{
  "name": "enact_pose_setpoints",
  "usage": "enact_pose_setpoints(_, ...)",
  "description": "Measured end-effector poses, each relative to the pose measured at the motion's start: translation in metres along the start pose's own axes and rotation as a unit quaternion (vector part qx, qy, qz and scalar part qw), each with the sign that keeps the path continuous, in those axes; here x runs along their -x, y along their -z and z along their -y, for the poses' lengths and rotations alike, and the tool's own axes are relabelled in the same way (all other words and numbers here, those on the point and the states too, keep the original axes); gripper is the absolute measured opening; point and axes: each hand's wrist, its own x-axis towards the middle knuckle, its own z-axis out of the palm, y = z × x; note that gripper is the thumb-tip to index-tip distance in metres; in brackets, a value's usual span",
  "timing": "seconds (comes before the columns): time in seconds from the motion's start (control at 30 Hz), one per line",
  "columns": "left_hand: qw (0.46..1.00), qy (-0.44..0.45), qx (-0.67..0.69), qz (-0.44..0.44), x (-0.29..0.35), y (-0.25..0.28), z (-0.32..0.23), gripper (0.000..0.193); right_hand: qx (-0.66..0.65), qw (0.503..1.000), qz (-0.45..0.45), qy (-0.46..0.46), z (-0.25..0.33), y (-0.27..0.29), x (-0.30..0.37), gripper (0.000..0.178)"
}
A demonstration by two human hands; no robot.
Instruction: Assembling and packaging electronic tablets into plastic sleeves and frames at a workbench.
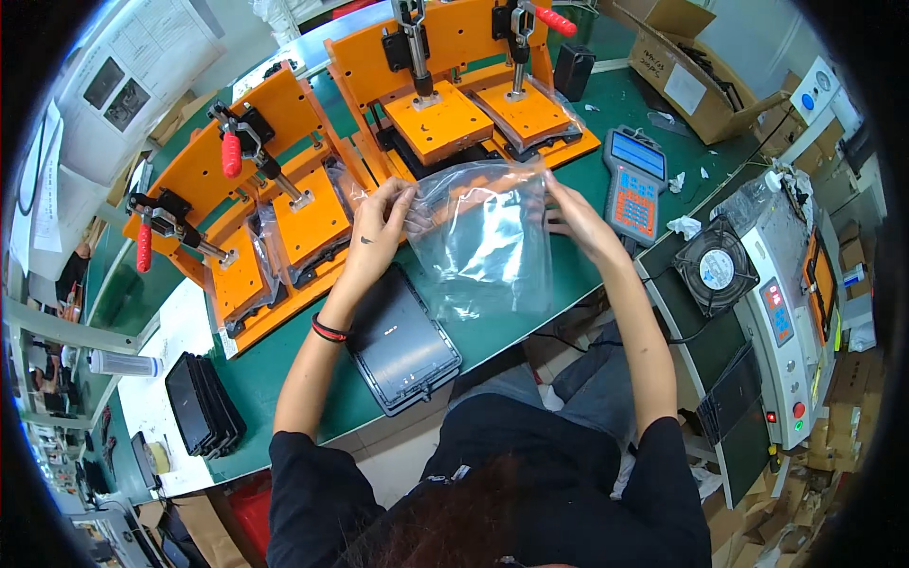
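A clear plastic bag (483,251) hangs between my two hands above the front of the green bench. My left hand (381,227) pinches its upper left corner. At the upper right edge, my right hand (578,218) has its fingers closed on the same bag. A flat black rectangular housing (398,336) lies on the bench below my left hand, its lower end at the bench edge. Behind the bag stands an orange clamping fixture (440,123); a second orange fixture (312,222) is just left of my left hand.
Red-handled toggle clamps (230,156) rise from the fixtures. A stack of black panels (204,407) sits at the left. To the right are a blue-grey keypad device (632,185), a black fan (715,265) and a white machine (776,322). An open cardboard box (696,71) stands behind.
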Motion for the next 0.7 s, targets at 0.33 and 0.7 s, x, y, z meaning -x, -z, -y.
enact_pose_setpoints(0.33,0.982,0.026,0.188,0.005,0.019,0.019,-0.003,0.038,-0.138,0.986,0.077,-0.048,0.016,-0.012,-0.014,0.039)
enact_pose_setpoints(0.7,0.960,0.212,0.161,0.092,-0.019,0.024,0.026,0.062,0.130,0.974,0.145,-0.119,0.053,-0.005,-0.105,0.021)
